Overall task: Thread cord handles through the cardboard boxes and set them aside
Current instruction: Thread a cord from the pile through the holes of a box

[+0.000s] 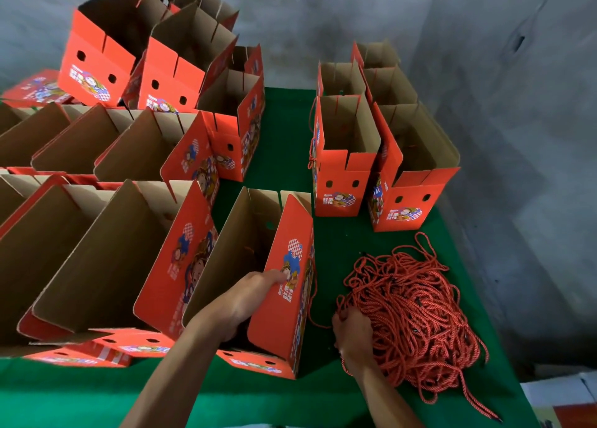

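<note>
Head view: left hand [240, 301] fingers hidden inside box [284, 285]

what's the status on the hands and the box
Left hand grips the near box wall, thumb outside. Right hand grabs into the cord pile. Nothing blocking on the green table.

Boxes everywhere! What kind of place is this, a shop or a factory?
Probably a small packing workshop, not a shop. Many identical open red boxes stand in rows on a green-covered table, a big pile of red cords waits beside them, and the wall behind is bare grey concrete.
</note>
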`<state>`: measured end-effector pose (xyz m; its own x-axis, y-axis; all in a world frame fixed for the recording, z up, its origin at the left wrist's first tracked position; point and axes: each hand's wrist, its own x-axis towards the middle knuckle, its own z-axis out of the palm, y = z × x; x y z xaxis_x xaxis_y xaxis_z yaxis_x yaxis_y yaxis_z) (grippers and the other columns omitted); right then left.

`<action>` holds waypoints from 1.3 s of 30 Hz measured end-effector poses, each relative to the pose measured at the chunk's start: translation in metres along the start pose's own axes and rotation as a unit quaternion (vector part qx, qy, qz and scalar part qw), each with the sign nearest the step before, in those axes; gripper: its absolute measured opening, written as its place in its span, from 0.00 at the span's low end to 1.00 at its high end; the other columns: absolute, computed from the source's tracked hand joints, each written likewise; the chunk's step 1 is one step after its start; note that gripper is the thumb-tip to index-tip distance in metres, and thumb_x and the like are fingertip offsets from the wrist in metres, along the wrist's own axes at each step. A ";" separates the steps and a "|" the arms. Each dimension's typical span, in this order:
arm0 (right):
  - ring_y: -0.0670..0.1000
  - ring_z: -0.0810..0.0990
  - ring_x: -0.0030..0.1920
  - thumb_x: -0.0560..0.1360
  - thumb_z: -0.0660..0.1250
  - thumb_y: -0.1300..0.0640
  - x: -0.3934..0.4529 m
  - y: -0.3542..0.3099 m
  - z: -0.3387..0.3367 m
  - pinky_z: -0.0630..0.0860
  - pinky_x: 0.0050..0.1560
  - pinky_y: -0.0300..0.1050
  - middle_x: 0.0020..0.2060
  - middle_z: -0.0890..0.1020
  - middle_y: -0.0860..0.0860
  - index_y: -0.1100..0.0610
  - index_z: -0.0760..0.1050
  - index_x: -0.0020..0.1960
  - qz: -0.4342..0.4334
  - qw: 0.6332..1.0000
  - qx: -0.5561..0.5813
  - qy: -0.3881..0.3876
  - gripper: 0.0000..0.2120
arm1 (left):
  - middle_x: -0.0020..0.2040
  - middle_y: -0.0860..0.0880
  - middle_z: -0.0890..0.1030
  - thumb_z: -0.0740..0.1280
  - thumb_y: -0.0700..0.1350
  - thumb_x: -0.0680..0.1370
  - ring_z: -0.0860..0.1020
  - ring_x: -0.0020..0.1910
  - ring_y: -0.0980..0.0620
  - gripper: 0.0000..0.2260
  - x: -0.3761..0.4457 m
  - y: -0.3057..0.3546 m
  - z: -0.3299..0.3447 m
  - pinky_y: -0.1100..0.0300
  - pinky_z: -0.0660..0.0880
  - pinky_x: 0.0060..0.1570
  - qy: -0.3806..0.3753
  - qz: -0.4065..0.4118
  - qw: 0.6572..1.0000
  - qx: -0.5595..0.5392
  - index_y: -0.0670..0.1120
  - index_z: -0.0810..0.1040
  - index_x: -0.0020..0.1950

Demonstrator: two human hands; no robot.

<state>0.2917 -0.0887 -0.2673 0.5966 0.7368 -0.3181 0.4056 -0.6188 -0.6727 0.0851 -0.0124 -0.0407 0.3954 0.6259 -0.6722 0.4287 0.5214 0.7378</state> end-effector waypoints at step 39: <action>0.56 0.87 0.49 0.77 0.75 0.61 -0.103 -0.092 -0.043 0.82 0.51 0.45 0.48 0.88 0.56 0.57 0.85 0.52 -0.065 0.863 0.478 -0.147 0.04 | 0.53 0.40 0.87 0.67 0.58 0.79 0.86 0.50 0.41 0.20 -0.006 -0.002 -0.018 0.48 0.82 0.50 0.010 -0.015 0.997 -0.075 0.46 0.79 0.63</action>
<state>0.2225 -0.1188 -0.1441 0.3298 0.9075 -0.2600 -0.3860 -0.1217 -0.9144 0.0676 -0.0069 -0.0375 0.3668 0.6197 -0.6938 0.3130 0.6202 0.7193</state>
